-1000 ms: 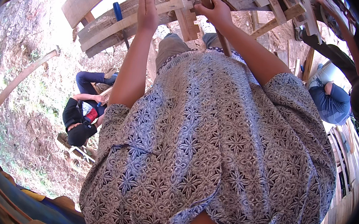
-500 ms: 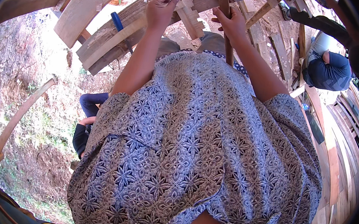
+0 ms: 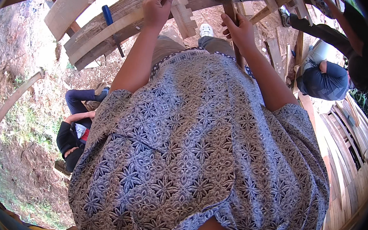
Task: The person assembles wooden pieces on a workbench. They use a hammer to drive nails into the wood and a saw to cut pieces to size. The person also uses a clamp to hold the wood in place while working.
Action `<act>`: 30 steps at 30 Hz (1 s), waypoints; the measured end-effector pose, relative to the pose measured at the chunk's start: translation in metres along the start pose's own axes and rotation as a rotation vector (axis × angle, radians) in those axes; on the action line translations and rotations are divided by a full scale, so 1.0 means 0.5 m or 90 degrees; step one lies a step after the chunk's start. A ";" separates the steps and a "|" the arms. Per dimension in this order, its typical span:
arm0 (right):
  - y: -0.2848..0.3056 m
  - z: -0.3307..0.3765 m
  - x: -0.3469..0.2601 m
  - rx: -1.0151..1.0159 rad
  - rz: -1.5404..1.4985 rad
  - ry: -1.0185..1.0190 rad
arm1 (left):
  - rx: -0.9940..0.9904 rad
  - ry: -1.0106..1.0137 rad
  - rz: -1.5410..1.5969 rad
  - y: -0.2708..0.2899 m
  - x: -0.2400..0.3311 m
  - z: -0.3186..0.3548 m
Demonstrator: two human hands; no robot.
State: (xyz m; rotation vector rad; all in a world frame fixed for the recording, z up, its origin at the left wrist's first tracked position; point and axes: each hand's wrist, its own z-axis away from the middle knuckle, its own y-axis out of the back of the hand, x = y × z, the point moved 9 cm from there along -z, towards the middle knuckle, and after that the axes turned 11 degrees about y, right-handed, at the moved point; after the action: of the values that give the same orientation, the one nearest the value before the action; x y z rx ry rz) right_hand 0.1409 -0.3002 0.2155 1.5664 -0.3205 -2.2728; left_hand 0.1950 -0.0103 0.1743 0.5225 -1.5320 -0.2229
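My right hand [image 3: 240, 34] is wrapped round the handle of a hammer [image 3: 229, 8], whose dark head points up at the top of the view. My left hand [image 3: 156, 11] is closed in a pinch over a pale wooden board [image 3: 179, 11] with notches cut along its edges. What the pinch holds, if anything, is too small to make out. The notched board lies across a thick wooden beam [image 3: 135, 1] in front of me. To the left of my left arm, a tool with a blue handle [image 3: 107, 15] and a dark blade leans against the beam.
Wide planks [image 3: 77, 5] rise at the far left. One seated person [image 3: 73, 133] is at the left, another bent person [image 3: 327, 80] at the right. Stacked boards [image 3: 342, 174] cover the right side, and scrap wood [image 3: 274, 52] lies beyond my right arm. A curved strip [image 3: 5, 111] stands at the left edge.
The view has swung slightly, so the person at the left shows more fully and a white shoe appears. Both hands keep their closed grips, the left still over the notched board.
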 end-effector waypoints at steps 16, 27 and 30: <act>-0.031 -0.045 -0.195 -0.133 0.278 0.273 | 0.023 -0.081 -0.083 0.080 0.034 -0.025; -0.128 0.013 -0.326 -0.189 0.233 0.460 | -0.004 -0.018 0.098 0.071 0.082 -0.004; -0.129 0.030 -0.366 -0.174 0.193 0.417 | 0.060 -0.066 0.100 0.096 0.112 -0.006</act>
State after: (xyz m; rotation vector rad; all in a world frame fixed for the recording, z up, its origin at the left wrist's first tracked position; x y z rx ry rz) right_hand 0.1747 -0.1657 0.3518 1.8492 -0.0559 -1.4099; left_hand 0.1918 0.0066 0.2462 0.4669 -1.6827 -0.0572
